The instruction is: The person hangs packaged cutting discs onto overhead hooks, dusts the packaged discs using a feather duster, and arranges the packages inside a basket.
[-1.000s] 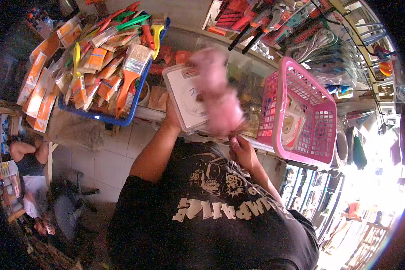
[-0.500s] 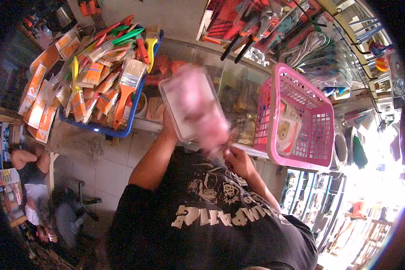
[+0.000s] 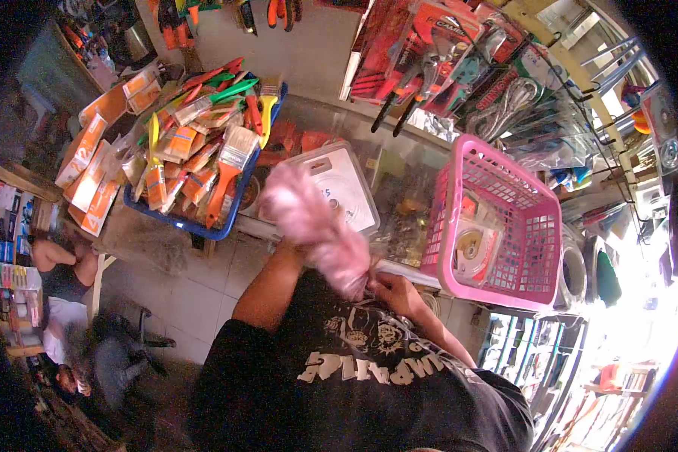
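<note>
A fluffy pink duster or cloth (image 3: 320,226), blurred by motion, extends from my right hand (image 3: 392,292), whose fingers are closed round its lower end. It crosses the front of a clear blister package (image 3: 348,181) with a white card and a round disc. At the package's lower left is my left hand (image 3: 292,248), holding it; the pink material hides most of those fingers. Both hands are close to my black shirt, above the edge of a glass counter.
A blue tray (image 3: 187,225) heaped with paintbrushes (image 3: 222,177) is on the left. On the right stands a pink basket (image 3: 450,215) with a disc package (image 3: 474,248) inside. Packaged tools (image 3: 429,53) hang behind. Another person (image 3: 60,309) is at the far left.
The pink material has swept over the package's face and now lies toward its lower left. The package sits slightly lower and farther right in view. Both hands keep their holds.
</note>
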Tool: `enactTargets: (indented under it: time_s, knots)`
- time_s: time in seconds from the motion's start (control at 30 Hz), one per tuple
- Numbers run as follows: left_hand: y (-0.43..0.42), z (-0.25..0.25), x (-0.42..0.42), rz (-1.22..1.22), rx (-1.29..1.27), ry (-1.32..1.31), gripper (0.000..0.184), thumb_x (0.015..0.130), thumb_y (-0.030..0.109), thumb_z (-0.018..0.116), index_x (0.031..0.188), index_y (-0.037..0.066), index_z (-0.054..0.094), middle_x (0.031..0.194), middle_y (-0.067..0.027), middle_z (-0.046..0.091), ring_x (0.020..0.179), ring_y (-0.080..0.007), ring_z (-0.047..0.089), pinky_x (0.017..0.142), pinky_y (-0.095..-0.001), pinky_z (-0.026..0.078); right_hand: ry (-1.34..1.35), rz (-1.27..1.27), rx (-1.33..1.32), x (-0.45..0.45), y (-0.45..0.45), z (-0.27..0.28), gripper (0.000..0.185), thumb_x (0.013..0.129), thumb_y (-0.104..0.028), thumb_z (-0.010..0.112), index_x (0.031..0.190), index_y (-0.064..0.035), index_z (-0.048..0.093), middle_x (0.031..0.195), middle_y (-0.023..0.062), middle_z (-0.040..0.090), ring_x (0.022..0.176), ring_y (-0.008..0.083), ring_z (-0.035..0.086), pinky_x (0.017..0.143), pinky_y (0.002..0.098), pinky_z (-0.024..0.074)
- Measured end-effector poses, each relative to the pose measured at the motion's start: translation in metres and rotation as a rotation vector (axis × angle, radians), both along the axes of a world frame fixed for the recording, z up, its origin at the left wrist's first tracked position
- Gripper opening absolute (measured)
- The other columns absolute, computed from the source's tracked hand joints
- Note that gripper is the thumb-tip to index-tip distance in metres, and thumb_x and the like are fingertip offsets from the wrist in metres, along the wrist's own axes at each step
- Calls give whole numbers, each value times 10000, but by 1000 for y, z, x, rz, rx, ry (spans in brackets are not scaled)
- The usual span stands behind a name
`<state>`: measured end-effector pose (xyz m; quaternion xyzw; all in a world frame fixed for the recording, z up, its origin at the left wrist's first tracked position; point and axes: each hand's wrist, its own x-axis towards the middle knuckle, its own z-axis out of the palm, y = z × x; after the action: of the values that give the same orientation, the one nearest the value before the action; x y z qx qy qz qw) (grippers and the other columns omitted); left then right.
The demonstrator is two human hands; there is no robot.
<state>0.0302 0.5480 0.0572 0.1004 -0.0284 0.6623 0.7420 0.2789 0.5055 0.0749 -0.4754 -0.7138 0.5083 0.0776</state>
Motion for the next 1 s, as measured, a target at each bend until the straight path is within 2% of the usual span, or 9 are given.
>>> enactTargets:
  time_s: [0.07,0.23,0.37,0.4,0.53,0.6,0.73,0.93,1.0]
  knots:
    - [4,8,3,-66,76,-60,587,910,512,244,1302,93,367,1239,-87,460,1121,-257,459,950,-447,384,100,-180,-110,4,4,-9,380,918,-378,461,797,-28,543,595,10,467,562,89,441,501,266,364]
    - [31,31,-2,-347,414,147,609,887,540,273,1273,86,396,1165,-86,515,1051,-262,491,929,-432,394,95,4,-64,9,8,5,416,915,-406,452,714,-44,489,570,3,448,506,94,411,470,268,339]
    - [10,15,2,5,-36,25,631,897,547,235,1331,100,336,1293,-87,424,1168,-274,418,1000,-427,332,42,-91,-120,10,21,-9,428,914,-415,447,715,-38,488,572,5,445,501,93,407,463,278,339]
    - [5,44,7,-81,-83,-195,654,876,569,256,1321,98,342,1268,-105,447,1122,-293,450,976,-469,351,52,-32,-107,8,24,-3,424,914,-414,446,717,-40,490,574,5,448,497,91,406,457,275,335]
    - [1,28,-1,-68,-80,4,661,853,561,351,1318,92,347,1272,-110,440,1151,-287,435,988,-441,345,189,91,4,7,20,-35,407,921,-417,425,766,-47,492,565,5,447,478,93,406,439,273,329]
    - [5,19,-2,-63,-46,81,665,845,554,387,1318,88,342,1267,-111,438,1156,-282,431,994,-428,341,162,-146,-361,7,23,-23,399,921,-424,425,806,-51,502,562,-14,428,497,79,399,449,264,327]
    - [9,9,-5,-10,-12,161,673,839,535,434,1322,80,318,1245,-107,438,1147,-269,429,1006,-407,329,220,15,-59,3,18,-11,422,912,-448,427,779,-54,499,557,2,447,480,94,405,445,271,327]
    - [11,-18,-12,69,-31,231,700,830,507,504,1328,69,281,1211,-101,438,1133,-250,427,1024,-375,312,-29,-21,80,-2,22,-7,470,904,-450,426,734,-20,512,555,85,499,490,184,479,511,343,398]
    - [29,-72,-21,121,-139,252,662,848,575,362,1309,100,344,1270,-119,417,1167,-272,415,1007,-412,324,-6,141,262,-4,19,-17,441,905,-419,427,774,-7,513,582,138,510,537,258,523,557,394,413]
